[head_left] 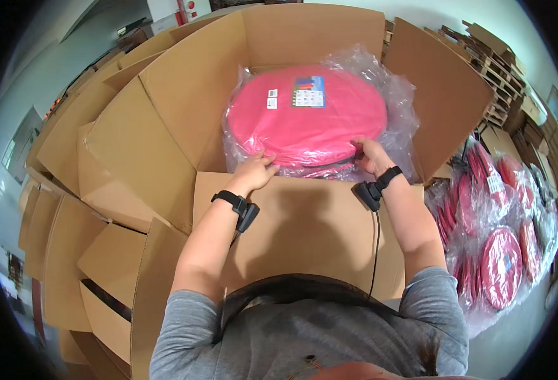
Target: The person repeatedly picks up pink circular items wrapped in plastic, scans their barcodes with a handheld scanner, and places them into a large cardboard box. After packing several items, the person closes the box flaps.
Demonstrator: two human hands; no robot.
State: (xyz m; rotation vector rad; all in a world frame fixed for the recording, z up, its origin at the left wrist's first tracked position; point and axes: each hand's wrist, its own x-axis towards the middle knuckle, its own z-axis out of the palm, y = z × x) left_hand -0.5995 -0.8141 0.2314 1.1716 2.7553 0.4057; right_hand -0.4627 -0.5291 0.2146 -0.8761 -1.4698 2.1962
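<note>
A round, flat pink package (317,130) in clear plastic lies in a large open cardboard box (196,82). Its top bears a colourful printed label (308,92) and a small white sticker. Edges of more pink packages show beneath its near rim. My left hand (253,173) grips the near left edge, fingers bent against the plastic. At the near right edge, my right hand (372,157) is closed on the rim, with its thumb side toward the middle. Some fingertips of both hands are hidden by the package and folds of plastic.
Loose clear plastic (400,107) bunches along the package's right side. The box's near flap (298,221) hangs toward me. More cardboard boxes (117,253) stand at the left. Bagged pink round packages (500,266) lie at the right, and wooden pallets (497,82) are stacked behind.
</note>
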